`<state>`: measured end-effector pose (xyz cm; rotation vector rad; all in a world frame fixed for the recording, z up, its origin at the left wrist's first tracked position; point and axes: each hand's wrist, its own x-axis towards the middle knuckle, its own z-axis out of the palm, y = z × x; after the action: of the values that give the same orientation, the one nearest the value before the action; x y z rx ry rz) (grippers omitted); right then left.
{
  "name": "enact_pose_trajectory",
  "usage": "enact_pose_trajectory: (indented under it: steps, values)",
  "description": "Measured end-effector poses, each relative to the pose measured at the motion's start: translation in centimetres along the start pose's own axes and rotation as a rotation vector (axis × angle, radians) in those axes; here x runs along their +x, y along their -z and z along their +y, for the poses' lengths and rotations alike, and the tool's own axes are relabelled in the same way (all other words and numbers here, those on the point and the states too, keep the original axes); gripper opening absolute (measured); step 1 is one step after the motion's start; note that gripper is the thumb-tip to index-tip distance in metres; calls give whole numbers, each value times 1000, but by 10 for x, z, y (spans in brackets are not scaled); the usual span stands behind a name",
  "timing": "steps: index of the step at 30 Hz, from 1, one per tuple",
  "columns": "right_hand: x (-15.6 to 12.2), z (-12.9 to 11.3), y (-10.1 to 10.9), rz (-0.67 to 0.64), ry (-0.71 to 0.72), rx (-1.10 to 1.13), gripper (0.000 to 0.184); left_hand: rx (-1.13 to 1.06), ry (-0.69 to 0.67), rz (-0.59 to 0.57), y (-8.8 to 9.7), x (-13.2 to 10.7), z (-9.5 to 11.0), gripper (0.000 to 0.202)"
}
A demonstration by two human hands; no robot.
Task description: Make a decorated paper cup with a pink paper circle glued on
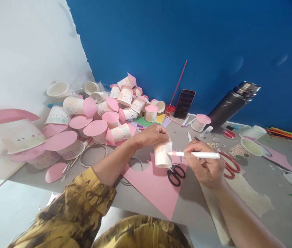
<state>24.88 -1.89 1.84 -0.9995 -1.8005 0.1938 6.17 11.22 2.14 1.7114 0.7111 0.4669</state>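
Marker (207,155) on cup (163,158): risk and hand state

A stray line could result if the cup slips or turns against the marker; a loose left-hand grip would be the likely cause. The left hand (154,135) is curled, pinching the cup's upper end. The right hand (203,163), apart from it, is closed around the marker. The cup is above the pink paper (153,193), near the black scissors (173,179).

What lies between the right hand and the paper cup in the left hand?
In the head view, a white marker bridges that gap: its front end runs from the right hand to the paper cup, tip at or very near its wall.
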Motion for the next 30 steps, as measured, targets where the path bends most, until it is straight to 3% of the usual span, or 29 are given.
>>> enact_pose_trajectory:
  steps: [22, 30]
  values:
    - [-1, -3, 1, -66, 3, 62, 10, 21, 21, 25, 2, -2, 2, 14]
    - [0, -3, 1, 71, 26, -8, 13, -13, -7, -1, 0, 0, -1, 15]
